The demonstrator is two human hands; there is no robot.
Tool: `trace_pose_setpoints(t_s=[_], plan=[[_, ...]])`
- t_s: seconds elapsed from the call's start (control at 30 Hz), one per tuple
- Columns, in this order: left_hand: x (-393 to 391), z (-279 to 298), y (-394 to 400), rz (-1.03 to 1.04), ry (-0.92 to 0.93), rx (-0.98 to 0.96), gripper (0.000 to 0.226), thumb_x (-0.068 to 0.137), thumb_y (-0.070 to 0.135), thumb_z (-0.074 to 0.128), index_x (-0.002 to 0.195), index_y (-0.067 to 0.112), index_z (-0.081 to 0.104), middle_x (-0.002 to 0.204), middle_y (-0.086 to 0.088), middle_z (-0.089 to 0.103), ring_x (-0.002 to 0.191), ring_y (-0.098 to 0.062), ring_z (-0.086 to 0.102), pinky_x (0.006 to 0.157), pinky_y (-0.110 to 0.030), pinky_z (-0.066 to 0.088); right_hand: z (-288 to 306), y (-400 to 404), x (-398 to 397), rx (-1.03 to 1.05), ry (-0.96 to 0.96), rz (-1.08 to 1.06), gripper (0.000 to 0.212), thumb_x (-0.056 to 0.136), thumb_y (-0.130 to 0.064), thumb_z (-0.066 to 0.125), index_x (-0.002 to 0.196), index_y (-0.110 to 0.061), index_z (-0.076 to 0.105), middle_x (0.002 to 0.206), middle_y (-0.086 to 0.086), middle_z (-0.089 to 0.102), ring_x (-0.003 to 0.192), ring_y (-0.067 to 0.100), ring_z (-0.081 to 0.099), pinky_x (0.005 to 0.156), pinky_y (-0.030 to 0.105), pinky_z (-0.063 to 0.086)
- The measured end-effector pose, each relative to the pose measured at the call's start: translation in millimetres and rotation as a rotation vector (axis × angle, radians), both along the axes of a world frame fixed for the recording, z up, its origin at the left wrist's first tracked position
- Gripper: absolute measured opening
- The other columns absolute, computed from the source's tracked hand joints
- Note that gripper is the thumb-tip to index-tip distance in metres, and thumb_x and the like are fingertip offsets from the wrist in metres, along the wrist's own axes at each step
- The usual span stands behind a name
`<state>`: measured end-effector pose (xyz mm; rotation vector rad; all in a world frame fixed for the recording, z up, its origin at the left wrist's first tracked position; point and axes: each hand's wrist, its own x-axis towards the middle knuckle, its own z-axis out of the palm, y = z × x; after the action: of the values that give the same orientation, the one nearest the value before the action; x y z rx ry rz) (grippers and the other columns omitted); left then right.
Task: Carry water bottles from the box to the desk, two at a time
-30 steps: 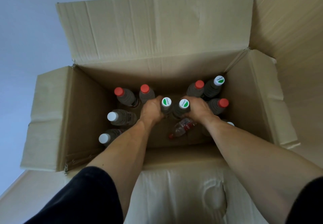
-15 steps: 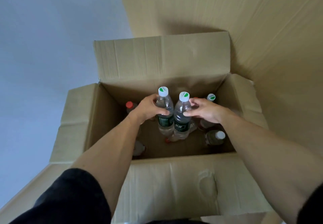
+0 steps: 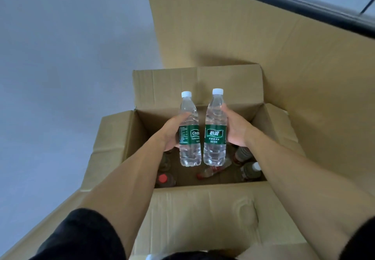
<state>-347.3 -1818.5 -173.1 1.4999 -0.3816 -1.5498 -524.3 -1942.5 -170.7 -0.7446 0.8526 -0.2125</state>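
Grey wall (image 3: 60, 57) fills the left, a light wooden panel (image 3: 263, 46) the right; below them stands an open cardboard box (image 3: 203, 209) with its flaps spread; both hands hold clear green-labelled water bottles upright above the opening, side by side and nearly touching; the left hand (image 3: 172, 132) wraps round the left bottle (image 3: 189, 136), the right hand (image 3: 236, 131) round the right bottle (image 3: 215, 134); more bottles lie in the box, among them a red-capped bottle (image 3: 163, 178) and a white-capped bottle (image 3: 251, 169)
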Motion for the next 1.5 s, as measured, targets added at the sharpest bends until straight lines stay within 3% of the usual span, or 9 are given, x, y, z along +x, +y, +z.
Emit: trace_pose_setpoints(t_s=[0.1,0.3,0.5,0.7,0.9,1.03,1.17,1.33,1.5], plan=[[3.9,11.3,7.0,0.000,0.066,-0.018,0.054,0.096,0.040,0.062,0.137,0.006,0.054,0.114,-0.020,0.066,0.106,-0.036,0.066,0.096,-0.053,0.053,12.4,7.5,6.5,-0.018,-0.019,-0.024,0.057,0.100,-0.053,0.047,0.136,-0.010,0.057,0.133,0.018,0.064,0.125,0.035,0.060,0.100,0.046,0.049],[13.3,22.6,21.5,0.006,0.059,-0.110,0.051,0.092,0.014,0.070,0.137,0.002,0.050,0.106,-0.018,0.062,0.097,-0.031,0.062,0.095,-0.052,0.052,18.8,18.7,11.3,-0.150,0.013,0.040,0.050,0.098,-0.021,0.061,0.142,-0.003,0.047,0.143,0.027,0.052,0.133,0.044,0.049,0.113,0.059,0.038],[17.2,35.5,31.5,0.053,0.103,-0.142,0.046,0.093,0.020,0.069,0.134,0.003,0.056,0.106,-0.018,0.070,0.093,-0.031,0.071,0.081,-0.045,0.058,30.5,31.5,16.4,-0.234,-0.002,0.118,0.052,0.090,-0.041,0.067,0.135,-0.018,0.056,0.125,0.011,0.070,0.116,0.030,0.066,0.099,0.048,0.053],[0.1,46.6,41.9,0.117,0.079,-0.155,0.044,0.095,0.023,0.068,0.134,0.006,0.058,0.128,-0.022,0.066,0.119,-0.039,0.064,0.103,-0.060,0.048,41.2,34.8,6.8,-0.240,-0.054,0.209,0.057,0.087,-0.048,0.064,0.136,-0.020,0.055,0.122,0.011,0.071,0.113,0.030,0.068,0.089,0.045,0.058],[-31.2,61.9,62.9,0.231,0.087,-0.167,0.030,0.095,0.023,0.064,0.120,0.005,0.063,0.098,-0.013,0.068,0.090,-0.029,0.067,0.086,-0.045,0.057,51.2,35.3,-9.1,-0.260,-0.012,0.315,0.057,0.091,-0.049,0.063,0.138,-0.021,0.049,0.126,0.014,0.068,0.112,0.032,0.068,0.091,0.052,0.057],[-56.3,65.9,81.6,0.329,0.105,-0.204,0.039,0.092,0.026,0.069,0.124,0.005,0.059,0.101,-0.014,0.063,0.088,-0.028,0.063,0.094,-0.048,0.052,57.8,40.6,-15.5,-0.227,-0.040,0.386,0.050,0.092,-0.051,0.063,0.132,-0.022,0.055,0.122,0.014,0.070,0.109,0.033,0.070,0.090,0.054,0.056],[-75.2,68.5,109.4,0.416,0.115,-0.240,0.034,0.095,0.028,0.066,0.121,0.007,0.062,0.102,-0.015,0.072,0.088,-0.030,0.072,0.080,-0.045,0.060,66.6,56.1,-11.9,-0.187,-0.064,0.498,0.049,0.090,-0.054,0.062,0.123,-0.018,0.064,0.121,0.016,0.071,0.114,0.035,0.067,0.101,0.057,0.049],[-80.9,72.9,150.9,0.524,0.044,-0.248,0.036,0.093,0.029,0.067,0.122,0.008,0.062,0.105,-0.015,0.070,0.088,-0.028,0.071,0.080,-0.042,0.059,75.8,84.9,4.9,-0.161,-0.098,0.615,0.045,0.091,-0.052,0.063,0.116,-0.014,0.066,0.113,0.015,0.074,0.103,0.031,0.072,0.088,0.050,0.057],[-74.7,81.5,207.4,0.706,0.026,-0.234,0.028,0.094,0.028,0.061,0.112,0.007,0.059,0.088,-0.012,0.066,0.076,-0.026,0.065,0.076,-0.040,0.057,80.9,121.6,33.7,-0.162,-0.131,0.733,0.037,0.092,-0.046,0.065,0.110,-0.014,0.065,0.092,0.009,0.074,0.084,0.025,0.073,0.082,0.045,0.057]])
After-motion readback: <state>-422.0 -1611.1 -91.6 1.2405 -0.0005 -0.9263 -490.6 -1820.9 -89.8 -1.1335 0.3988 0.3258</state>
